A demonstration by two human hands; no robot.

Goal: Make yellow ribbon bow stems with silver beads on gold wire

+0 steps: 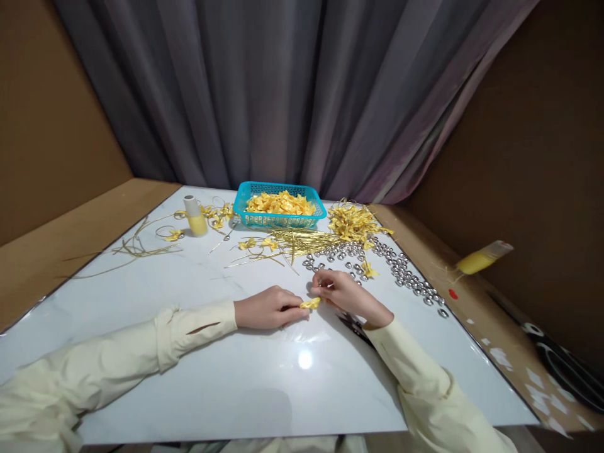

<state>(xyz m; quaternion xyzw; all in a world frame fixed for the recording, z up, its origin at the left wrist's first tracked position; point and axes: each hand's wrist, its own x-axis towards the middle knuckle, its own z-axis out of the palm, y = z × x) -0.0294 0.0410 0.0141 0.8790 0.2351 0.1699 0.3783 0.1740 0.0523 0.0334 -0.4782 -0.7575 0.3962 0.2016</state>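
My left hand (274, 307) pinches a small yellow ribbon bow (310, 304) over the middle of the white table (198, 371). Just beyond the bow, my right hand (340, 290) has thumb and fingertips pressed together; what they hold, if anything, is too small to make out. Under my right wrist lies a dark tool, probably scissors (355, 327), partly covered by the hand. Silver bell-like beads (344, 251) are scattered beyond my right hand, and a loose yellow bow (370, 270) lies among them. Gold twist ties (302, 242) are heaped farther back.
A blue basket (283, 220) of yellow bows stands at the back, beside a pile of tied bows (353, 221). A yellow-and-white bottle (195, 216) stands back left. At right lie a yellow tube (485, 257), black-handled scissors (566, 358) and paper scraps (538, 384).
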